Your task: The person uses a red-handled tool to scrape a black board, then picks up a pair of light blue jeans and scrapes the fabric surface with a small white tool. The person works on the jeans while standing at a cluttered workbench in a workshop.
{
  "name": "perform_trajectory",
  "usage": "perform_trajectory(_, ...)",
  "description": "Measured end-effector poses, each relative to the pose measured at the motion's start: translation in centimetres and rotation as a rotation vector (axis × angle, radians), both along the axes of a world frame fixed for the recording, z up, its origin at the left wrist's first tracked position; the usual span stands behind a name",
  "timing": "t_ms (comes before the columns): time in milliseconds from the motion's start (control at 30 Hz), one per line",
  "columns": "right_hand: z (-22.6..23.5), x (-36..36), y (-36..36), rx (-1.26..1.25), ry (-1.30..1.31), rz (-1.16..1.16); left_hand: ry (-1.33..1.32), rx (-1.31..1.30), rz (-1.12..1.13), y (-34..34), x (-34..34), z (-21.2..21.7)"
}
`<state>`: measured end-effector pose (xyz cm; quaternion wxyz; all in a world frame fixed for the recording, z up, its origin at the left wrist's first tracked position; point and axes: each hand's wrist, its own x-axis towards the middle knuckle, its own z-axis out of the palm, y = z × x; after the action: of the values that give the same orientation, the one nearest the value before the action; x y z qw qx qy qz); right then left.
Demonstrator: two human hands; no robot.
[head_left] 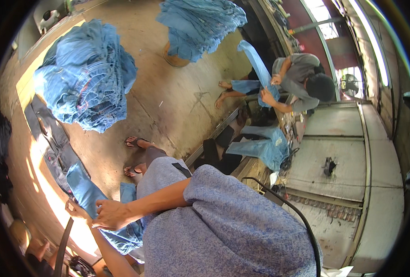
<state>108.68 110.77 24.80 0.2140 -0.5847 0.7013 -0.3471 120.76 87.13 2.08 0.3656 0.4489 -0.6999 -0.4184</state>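
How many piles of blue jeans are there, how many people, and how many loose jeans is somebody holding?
Big piles of blue jeans: 2
People: 2, the camera wearer and a co-worker
Jeans held in hands: 2
Total: 6

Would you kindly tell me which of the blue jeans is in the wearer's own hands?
The pair of jeans at lower left, gripped by both hands; the other pair is held by a seated co-worker.

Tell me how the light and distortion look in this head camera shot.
Head view: strong fisheye, with a black rim and the workbench edges bowed. Hard sunlight burns out the floor at lower left beside the hands holding the jeans; the window at top right glares. The middle is evenly lit and fairly sharp.
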Motion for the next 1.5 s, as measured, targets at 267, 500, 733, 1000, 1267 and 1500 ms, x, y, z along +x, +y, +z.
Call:
perform_trajectory(267,0.3,-1.6,0.6,-0.028,-0.092,-0.084,-0.223,0.016,-0.009,1.7,-0.7,3.6)
perform_trajectory(500,0.8,-2.2,1.4,-0.066,-0.072,-0.084,-0.277,0.010,-0.023,1.9,-0.1,5.0)
perform_trajectory(733,0.3,-1.6,0.8,-0.057,-0.080,-0.063,-0.320,0.011,-0.030,2.0,0.7,5.9)
perform_trajectory(1000,0.0,-1.1,-0.6,-0.038,-0.097,-0.006,-0.322,0.028,-0.013,2.4,1.7,6.3)
perform_trajectory(1267,0.1,0.3,-2.3,-0.055,-0.110,-0.002,-0.335,0.049,-0.027,2.7,2.1,6.2)
perform_trajectory(1500,-0.1,-0.1,-1.7,-0.058,-0.106,0.012,-0.352,0.049,-0.035,2.9,2.2,6.0)
